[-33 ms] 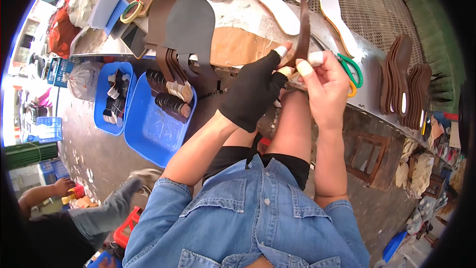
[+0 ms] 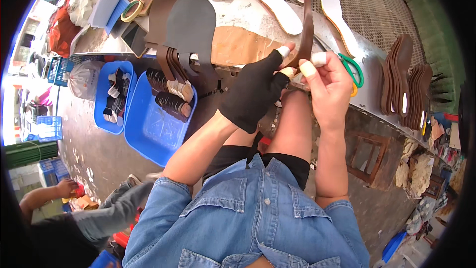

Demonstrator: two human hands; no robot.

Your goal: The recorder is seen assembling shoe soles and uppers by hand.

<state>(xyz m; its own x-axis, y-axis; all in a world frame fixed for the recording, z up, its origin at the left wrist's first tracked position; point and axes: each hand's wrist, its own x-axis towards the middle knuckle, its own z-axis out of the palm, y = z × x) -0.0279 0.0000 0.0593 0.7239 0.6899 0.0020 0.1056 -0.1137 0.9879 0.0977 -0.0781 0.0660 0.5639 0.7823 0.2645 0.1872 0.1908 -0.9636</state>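
A long, curved, dark brown leather-like piece (image 2: 307, 30) points up from between my hands, its far end tapering to a tip. My left hand (image 2: 252, 88), in a black fingerless glove, pinches its near end. My right hand (image 2: 328, 84), with pale coverings on its fingertips, closes its thumb and fingers on the same edge. Just right of that hand lie scissors (image 2: 358, 73) with green and yellow handles. White insole-shaped pieces (image 2: 274, 1) rest on the bench beyond. To the left, a dark grey sheet (image 2: 192, 25) overlaps brown ones (image 2: 159, 15).
Stacked brown sole-shaped pieces (image 2: 396, 77) stand at the bench's right. Below left, a large blue basin (image 2: 153, 141) and a smaller one (image 2: 106, 125) hold bundled pieces. A tape roll (image 2: 132, 12) lies at far left. Another person's leg (image 2: 111, 213) extends in at lower left.
The brown piece and my right hand have shifted slightly right. At lower left, the other person's leg and hand have moved.
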